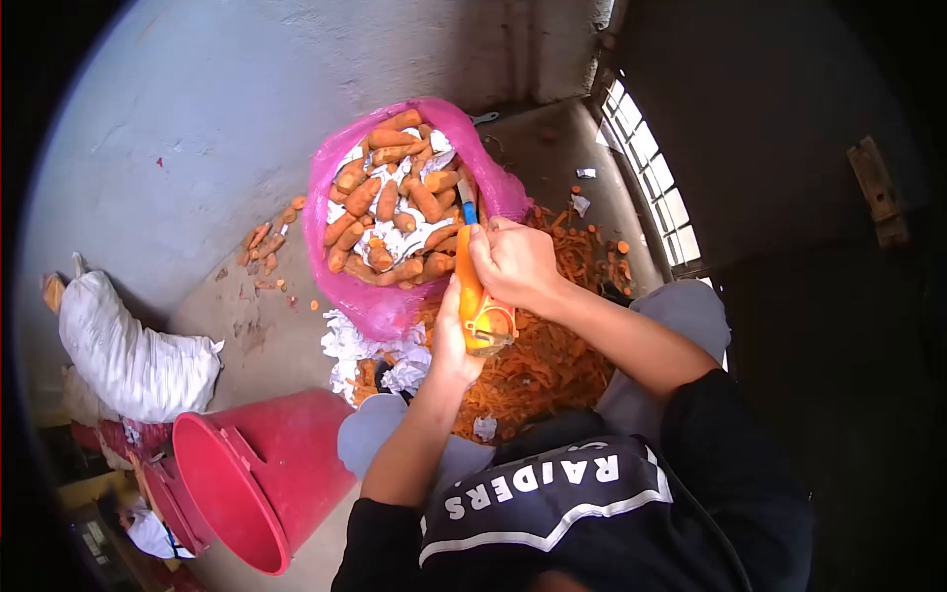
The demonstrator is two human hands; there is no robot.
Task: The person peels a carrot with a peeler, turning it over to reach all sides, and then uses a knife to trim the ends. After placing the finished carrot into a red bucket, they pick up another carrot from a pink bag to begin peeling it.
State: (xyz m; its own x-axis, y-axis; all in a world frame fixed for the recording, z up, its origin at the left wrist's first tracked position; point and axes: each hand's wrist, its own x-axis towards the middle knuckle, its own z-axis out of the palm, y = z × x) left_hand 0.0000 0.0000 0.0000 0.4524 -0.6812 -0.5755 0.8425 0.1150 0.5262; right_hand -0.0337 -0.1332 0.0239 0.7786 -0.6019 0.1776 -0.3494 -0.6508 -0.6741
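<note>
My left hand [452, 340] is closed around a peeled carrot [466, 266], which points away from me. Over its near end sits a yellow-orange peeler [489, 321] with a metal blade, and my right hand [518, 261] is closed on it, the grip partly hidden by the fingers. Just beyond the right thumb, a blue-handled knife [469, 210] overlaps the far end of the carrot. A pink plastic bag [380, 314] stands open in front of my hands. Inside it, unpeeled carrots [424, 200] lie among crumpled white paper. Beneath my hands spreads a heap of carrot peelings [543, 370].
Two red buckets [296, 444] are at the left, near a full white sack [133, 345] against the wall. Carrot ends [264, 247] litter the floor by the bag. A barred opening [651, 173] runs along the right. Another person [153, 528] is at the lower left.
</note>
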